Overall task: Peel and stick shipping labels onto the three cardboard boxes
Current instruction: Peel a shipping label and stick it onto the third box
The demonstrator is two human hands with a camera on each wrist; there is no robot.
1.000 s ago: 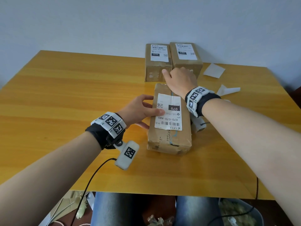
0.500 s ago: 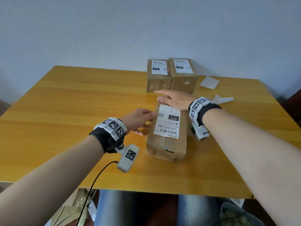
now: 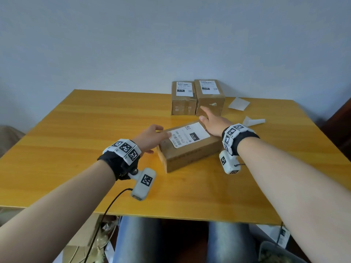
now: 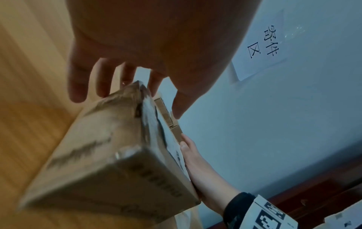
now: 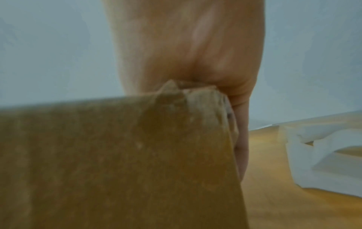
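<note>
The near cardboard box (image 3: 190, 150) lies slanted at the table's middle, with a white shipping label (image 3: 190, 136) stuck on its top. My left hand (image 3: 152, 137) holds its left end, thumb on top and fingers down the side; in the left wrist view those fingers (image 4: 78, 86) spread round the box (image 4: 117, 155) corner. My right hand (image 3: 214, 122) lies flat on the box's far right end, fingers straight. In the right wrist view the palm (image 5: 186, 46) presses the box (image 5: 117, 155) edge. Two labelled boxes (image 3: 183, 97) (image 3: 209, 97) stand side by side at the back.
The yellow wooden table (image 3: 76, 139) stands against a pale wall. Two white backing papers (image 3: 238, 104) (image 3: 253, 121) lie at the back right, one seen curled in the right wrist view (image 5: 323, 155). A paper sign (image 4: 260, 43) hangs on the wall. My knees show under the front edge.
The near box has turned from lengthwise to slanted across the table between both hands. My right hand slid to its far right end. The camera has tilted upward.
</note>
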